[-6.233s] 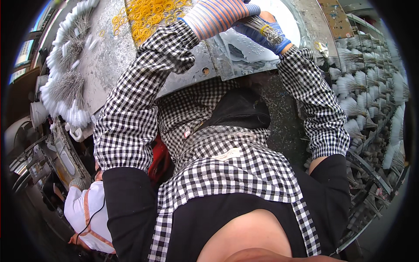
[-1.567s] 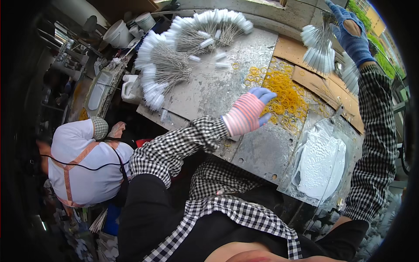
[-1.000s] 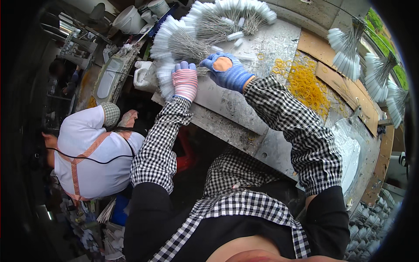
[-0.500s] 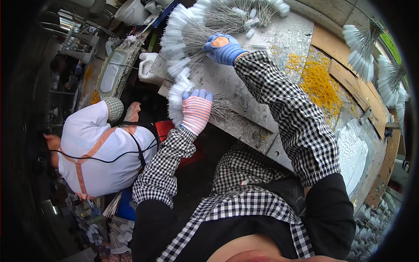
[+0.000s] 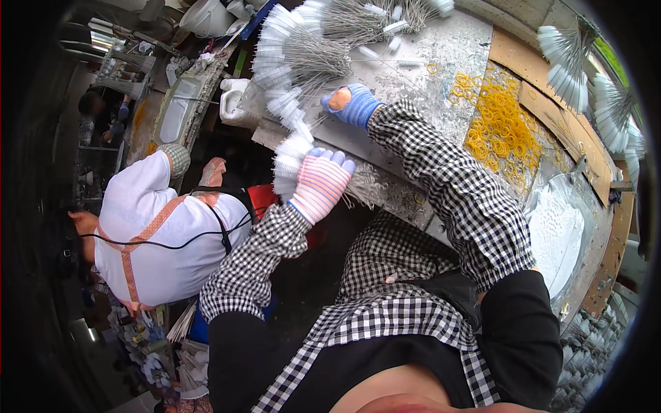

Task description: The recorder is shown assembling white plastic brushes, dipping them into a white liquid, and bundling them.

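My left hand [image 5: 321,180], in a pink-striped glove with bluish fingertips, is closed around a bundle of wire-handled brushes at the table's near left edge. White bristle heads [image 5: 289,162] stick out on its left, and looped wire ends [image 5: 366,186] come out blurred on its right. My right hand [image 5: 355,106], in a blue glove with a hole on the back, is over the table just beyond the left hand. Its fingers are curled and point left, beside thin wires; what they pinch is too small to make out. Close beyond it lies a large brush pile [image 5: 313,55].
Yellow rubber rings [image 5: 506,134] lie heaped on the metal table [image 5: 441,62]. A few loose brushes [image 5: 368,52] lie near the pile. More brushes [image 5: 568,69] hang at the right. A co-worker in a white top [image 5: 165,241] sits at the left, near a white jug [image 5: 234,100].
My right hand has come back from the brush pile toward me, nearer the left hand. The left hand has shifted slightly right and toward me, with its bundle tilted.
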